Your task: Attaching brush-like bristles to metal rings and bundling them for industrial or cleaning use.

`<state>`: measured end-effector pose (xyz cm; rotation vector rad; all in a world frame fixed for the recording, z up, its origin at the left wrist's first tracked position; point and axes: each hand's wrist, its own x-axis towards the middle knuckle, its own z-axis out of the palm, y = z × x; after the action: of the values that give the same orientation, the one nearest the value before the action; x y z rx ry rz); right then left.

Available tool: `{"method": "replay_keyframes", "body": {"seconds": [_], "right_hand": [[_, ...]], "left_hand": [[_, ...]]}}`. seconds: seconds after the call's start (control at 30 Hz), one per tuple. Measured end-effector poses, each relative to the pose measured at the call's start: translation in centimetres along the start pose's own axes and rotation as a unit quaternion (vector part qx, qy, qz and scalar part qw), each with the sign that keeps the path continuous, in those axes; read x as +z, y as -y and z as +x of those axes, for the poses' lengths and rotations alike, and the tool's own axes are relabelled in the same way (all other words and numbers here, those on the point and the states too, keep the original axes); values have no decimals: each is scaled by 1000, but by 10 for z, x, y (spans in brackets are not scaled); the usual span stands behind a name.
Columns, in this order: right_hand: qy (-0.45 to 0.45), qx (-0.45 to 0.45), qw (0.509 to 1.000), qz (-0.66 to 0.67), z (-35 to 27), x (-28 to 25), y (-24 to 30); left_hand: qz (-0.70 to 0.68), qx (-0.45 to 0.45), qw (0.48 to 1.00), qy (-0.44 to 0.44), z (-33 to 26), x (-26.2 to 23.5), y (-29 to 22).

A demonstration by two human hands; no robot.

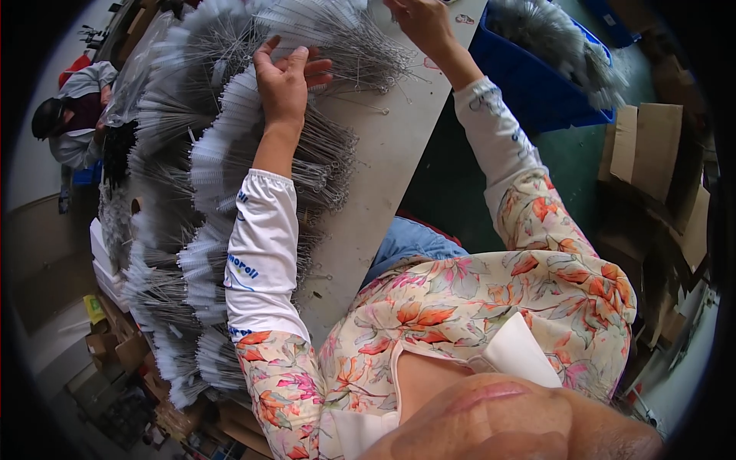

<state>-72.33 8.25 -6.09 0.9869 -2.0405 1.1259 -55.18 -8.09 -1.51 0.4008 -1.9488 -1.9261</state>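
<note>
L hand lies flat on brushes, fingers spread, nothing gripped — prob. pinning the fanned stack on the tabletop. R hand far, on the far bundle's wires; grip can't tell. Blue bin right holds more.

The right hand is cut off by the upper picture edge; its fingertips and grasp cannot be determined. The left hand palm is hidden against the wire brushes. The blue bin extends past the frame. The distant person is partly hidden.
</note>
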Motion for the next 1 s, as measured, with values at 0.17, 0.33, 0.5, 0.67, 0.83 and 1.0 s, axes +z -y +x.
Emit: {"method": "replay_keyframes", "body": {"seconds": [0.17, 0.33, 0.5, 0.67, 0.83, 1.0], "right_hand": [[79, -296, 951, -49, 3, 57, -27], [83, 66, 984, 146, 2, 18, 14], [107, 94, 976, 167, -6, -5, 51], [88, 42, 986, 137, -14, 13, 55], [84, 8, 987, 139, -14, 21, 55], [93, 49, 983, 152, -12, 16, 60]], "left_hand": [[15, -1, 1000, -4, 4, 4, -3], [87, 26, 996, -2, 14, 4, -2], [120, 41, 991, -35, 18, 9, -2], [82, 25, 996, -37, 24, 10, 7], [1, -58, 998, 26, 12, 14, 13], [3, 84, 993, -88, 19, -6, -16]]}}
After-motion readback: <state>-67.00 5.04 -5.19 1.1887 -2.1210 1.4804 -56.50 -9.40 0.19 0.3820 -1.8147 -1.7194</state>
